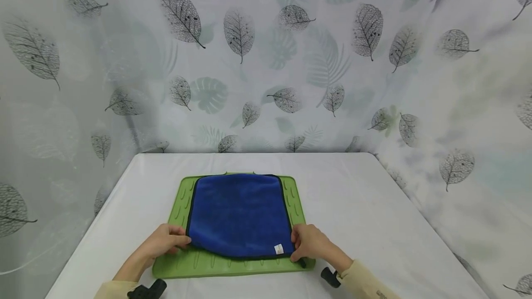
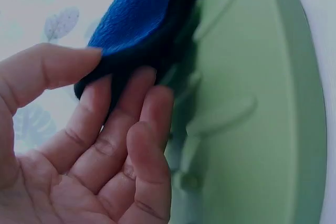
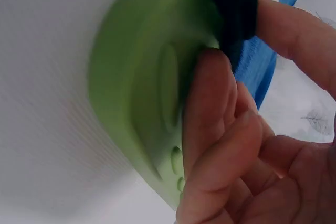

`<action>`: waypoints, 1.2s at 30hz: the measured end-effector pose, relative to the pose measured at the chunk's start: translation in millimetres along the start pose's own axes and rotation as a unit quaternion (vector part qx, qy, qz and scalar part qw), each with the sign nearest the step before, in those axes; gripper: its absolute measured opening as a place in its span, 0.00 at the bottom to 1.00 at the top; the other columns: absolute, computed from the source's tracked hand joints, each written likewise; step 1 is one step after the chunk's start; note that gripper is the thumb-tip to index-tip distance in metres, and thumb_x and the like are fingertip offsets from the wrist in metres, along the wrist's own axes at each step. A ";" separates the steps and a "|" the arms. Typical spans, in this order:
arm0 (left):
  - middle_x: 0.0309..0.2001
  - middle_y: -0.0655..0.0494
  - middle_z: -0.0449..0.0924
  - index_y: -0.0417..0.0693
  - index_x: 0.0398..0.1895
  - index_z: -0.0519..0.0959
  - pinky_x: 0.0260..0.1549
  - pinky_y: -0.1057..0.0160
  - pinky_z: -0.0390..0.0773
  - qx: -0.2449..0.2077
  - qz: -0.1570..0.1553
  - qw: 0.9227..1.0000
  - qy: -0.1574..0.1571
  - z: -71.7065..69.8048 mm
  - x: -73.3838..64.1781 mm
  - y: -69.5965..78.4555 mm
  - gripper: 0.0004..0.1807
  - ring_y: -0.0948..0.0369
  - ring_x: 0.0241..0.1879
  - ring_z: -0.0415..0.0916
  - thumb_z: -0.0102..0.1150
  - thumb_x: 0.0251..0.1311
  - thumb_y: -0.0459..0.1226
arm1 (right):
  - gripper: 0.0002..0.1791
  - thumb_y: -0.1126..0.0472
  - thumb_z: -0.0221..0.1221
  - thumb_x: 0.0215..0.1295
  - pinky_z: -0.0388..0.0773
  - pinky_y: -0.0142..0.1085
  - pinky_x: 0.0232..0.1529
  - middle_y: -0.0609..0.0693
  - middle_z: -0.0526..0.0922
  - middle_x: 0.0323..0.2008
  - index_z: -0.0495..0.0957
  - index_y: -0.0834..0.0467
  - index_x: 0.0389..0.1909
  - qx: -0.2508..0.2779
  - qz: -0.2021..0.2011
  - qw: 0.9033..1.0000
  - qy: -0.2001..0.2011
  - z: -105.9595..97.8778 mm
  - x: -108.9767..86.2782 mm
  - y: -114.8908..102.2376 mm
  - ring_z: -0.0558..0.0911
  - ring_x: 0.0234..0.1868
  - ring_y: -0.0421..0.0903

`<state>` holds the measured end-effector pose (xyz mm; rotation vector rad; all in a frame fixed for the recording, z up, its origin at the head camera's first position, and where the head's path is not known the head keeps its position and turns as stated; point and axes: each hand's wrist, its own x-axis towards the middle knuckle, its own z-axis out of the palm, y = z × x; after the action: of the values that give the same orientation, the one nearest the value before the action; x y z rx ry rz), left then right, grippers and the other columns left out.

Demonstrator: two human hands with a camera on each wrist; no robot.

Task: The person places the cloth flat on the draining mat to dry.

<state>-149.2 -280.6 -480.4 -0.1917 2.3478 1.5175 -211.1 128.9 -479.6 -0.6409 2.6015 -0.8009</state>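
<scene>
A blue cloth (image 1: 241,211) with dark edging and a small white label (image 1: 279,248) lies over a green ridged tray (image 1: 216,269) in the head view. My left hand (image 1: 164,241) pinches its near left corner between thumb and fingertips; the left wrist view shows that dark-edged corner (image 2: 139,17) raised off the tray. At the near right corner, my right hand (image 1: 309,243) grips the dark edging (image 3: 233,9) between thumb and fingers, close above the tray's rim (image 3: 113,66). The cloth's near edge sags between both hands. Most of the tray's middle is hidden under the cloth.
The tray rests on a white-covered table (image 1: 357,206). Leaf-patterned curtains (image 1: 266,59) hang behind the table and along both sides. Dark wrist-mounted devices (image 1: 147,290) show near both sleeves.
</scene>
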 end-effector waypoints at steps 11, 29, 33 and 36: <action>0.29 0.52 0.83 0.34 0.40 0.75 0.27 0.66 0.81 -0.089 -0.011 0.996 0.025 3.4 -13.2 11.1 0.09 0.62 0.28 0.81 0.55 0.65 0.34 | 0.13 0.70 0.69 0.47 0.75 0.33 0.23 0.47 0.78 0.21 0.78 0.66 0.35 0.141 0.008 0.989 0.048 -6.2 -13.3 1.9 0.76 0.22 0.41; 0.24 0.51 0.82 0.34 0.34 0.77 0.22 0.67 0.80 -0.062 -0.070 0.992 0.085 17.5 -24.7 -5.7 0.05 0.62 0.22 0.80 0.60 0.59 0.30 | 0.06 0.68 0.69 0.50 0.74 0.29 0.22 0.48 0.81 0.21 0.81 0.64 0.27 0.217 0.001 0.976 0.036 2.3 -38.6 3.0 0.79 0.23 0.41; 0.22 0.50 0.81 0.36 0.30 0.77 0.20 0.65 0.79 -0.019 -0.083 0.990 0.115 25.1 -24.1 -8.9 0.04 0.61 0.20 0.79 0.61 0.57 0.28 | 0.06 0.69 0.69 0.47 0.71 0.27 0.20 0.45 0.78 0.18 0.80 0.62 0.23 0.167 -0.015 0.985 0.039 9.2 -36.8 6.4 0.74 0.20 0.36; 0.19 0.51 0.79 0.38 0.26 0.77 0.19 0.64 0.78 0.040 -0.074 0.987 0.138 29.8 -24.8 -9.8 0.05 0.61 0.18 0.77 0.63 0.55 0.29 | 0.07 0.70 0.70 0.46 0.69 0.26 0.19 0.43 0.77 0.17 0.80 0.59 0.20 0.122 -0.021 0.991 0.045 15.4 -35.9 7.9 0.71 0.19 0.34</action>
<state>-117.1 -259.4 -491.3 -0.5764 2.5350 1.3981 -176.7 146.3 -489.7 -0.6028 2.5194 -1.1633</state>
